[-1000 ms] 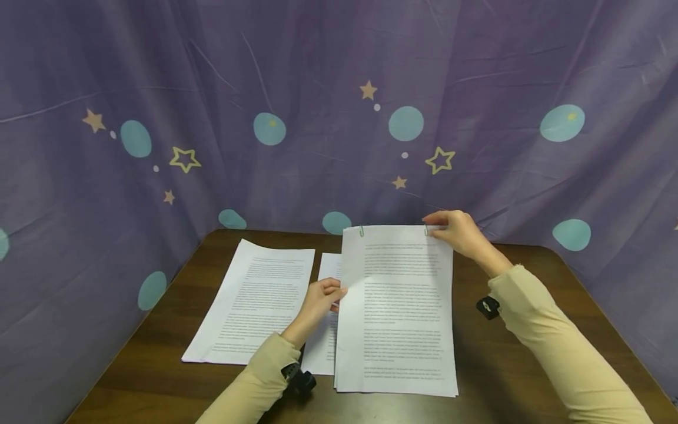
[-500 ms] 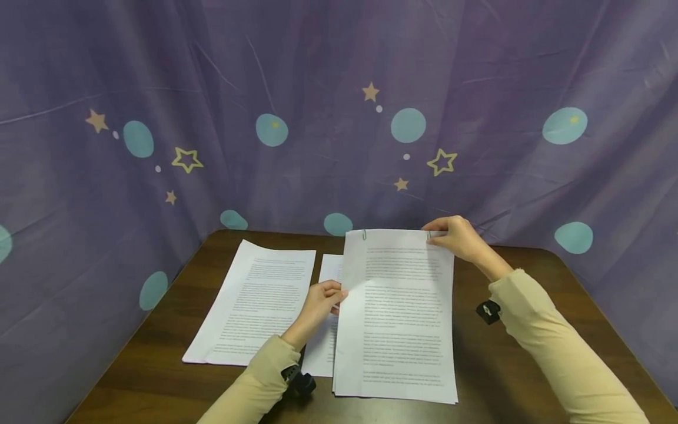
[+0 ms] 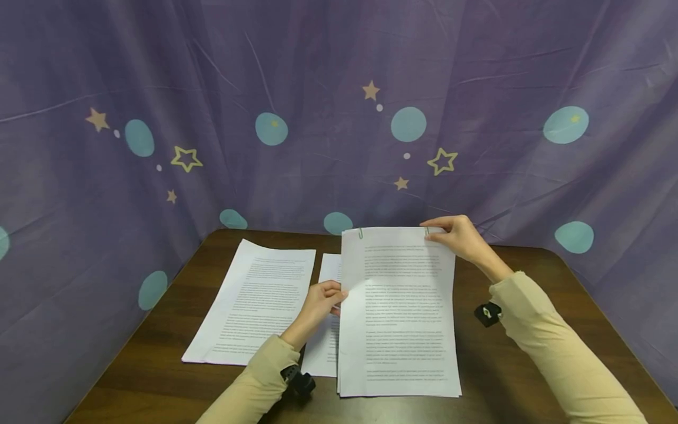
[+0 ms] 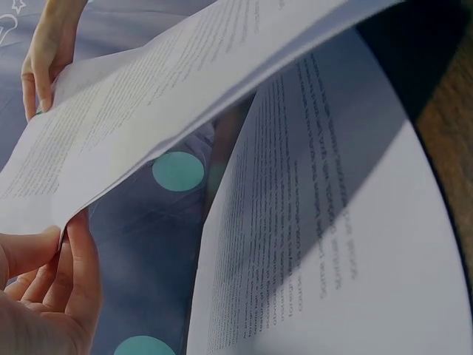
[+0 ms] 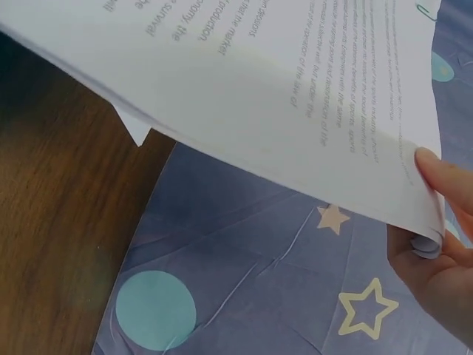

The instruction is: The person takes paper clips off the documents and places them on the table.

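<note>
A stack of printed paper (image 3: 402, 318) is held up over the table, tilted toward the head camera. Two green paper clips sit on its top edge: the left clip (image 3: 361, 234) shows whole, and the right clip (image 3: 426, 231) is partly covered by fingers. My left hand (image 3: 320, 303) pinches the stack's left edge between thumb and fingers, as the left wrist view also shows. At the top right corner my right hand (image 3: 458, 238) grips the sheets beside the right clip. In the right wrist view the paper's corner (image 5: 427, 244) curls between thumb and fingers.
On the left of the brown table (image 3: 508, 365) lies another printed stack (image 3: 259, 306). A further printed sheet (image 3: 320, 353) lies between it and the held stack, partly covered. A purple curtain (image 3: 318, 76) with stars and dots hangs behind the table.
The held stack dipped slightly, then rose a little, and its lower edge shifted slightly right. Both hands keep their hold at the same places.
</note>
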{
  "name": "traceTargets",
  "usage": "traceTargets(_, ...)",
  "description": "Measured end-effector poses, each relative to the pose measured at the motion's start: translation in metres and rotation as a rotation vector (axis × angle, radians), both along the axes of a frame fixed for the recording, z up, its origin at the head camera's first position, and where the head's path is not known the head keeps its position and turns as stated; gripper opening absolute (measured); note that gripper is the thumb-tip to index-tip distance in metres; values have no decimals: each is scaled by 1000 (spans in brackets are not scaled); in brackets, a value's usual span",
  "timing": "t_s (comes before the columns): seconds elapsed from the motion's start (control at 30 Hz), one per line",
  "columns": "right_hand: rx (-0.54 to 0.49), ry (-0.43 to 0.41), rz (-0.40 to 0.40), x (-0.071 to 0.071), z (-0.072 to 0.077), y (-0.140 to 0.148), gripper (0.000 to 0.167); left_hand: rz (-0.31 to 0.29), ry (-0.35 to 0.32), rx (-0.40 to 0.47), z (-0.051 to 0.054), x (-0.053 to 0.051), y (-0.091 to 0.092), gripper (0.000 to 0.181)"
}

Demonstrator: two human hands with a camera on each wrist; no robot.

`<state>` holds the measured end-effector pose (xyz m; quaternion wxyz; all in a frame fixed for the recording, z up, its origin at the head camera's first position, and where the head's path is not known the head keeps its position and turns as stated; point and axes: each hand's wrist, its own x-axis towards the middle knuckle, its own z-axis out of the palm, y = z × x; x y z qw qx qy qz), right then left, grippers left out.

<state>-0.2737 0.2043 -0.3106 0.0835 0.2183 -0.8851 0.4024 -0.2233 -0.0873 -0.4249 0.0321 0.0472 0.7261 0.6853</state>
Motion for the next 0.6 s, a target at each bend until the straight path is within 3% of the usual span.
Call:
traceTargets(0.33,-105,42,-103,1,-5,-4,24,-39,19,13,3,2,-1,15)
traceTargets(0.6,-180,-19,-205,4,-6,-9,32,-18,15,5,5,2,2,15)
